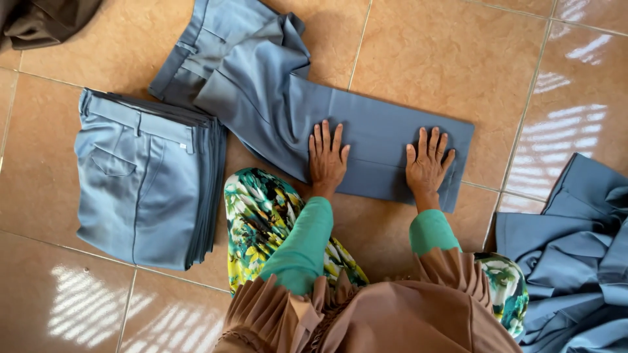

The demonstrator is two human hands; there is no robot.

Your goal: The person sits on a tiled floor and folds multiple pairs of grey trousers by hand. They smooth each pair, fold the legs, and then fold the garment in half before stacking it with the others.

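Observation:
A pair of grey-blue trousers lies flat on the tiled floor, waistband at the upper left, legs stretched toward the right. My left hand presses flat on the legs near the middle, fingers spread. My right hand lies flat on the leg ends near the cuffs, fingers spread too. Neither hand grips anything. Both arms wear green sleeves, and my knees in floral cloth rest just below the trousers.
A stack of folded grey-blue trousers sits at the left. A loose heap of the same cloth lies at the right edge. A dark garment shows in the top left corner. Brown tiles surround everything.

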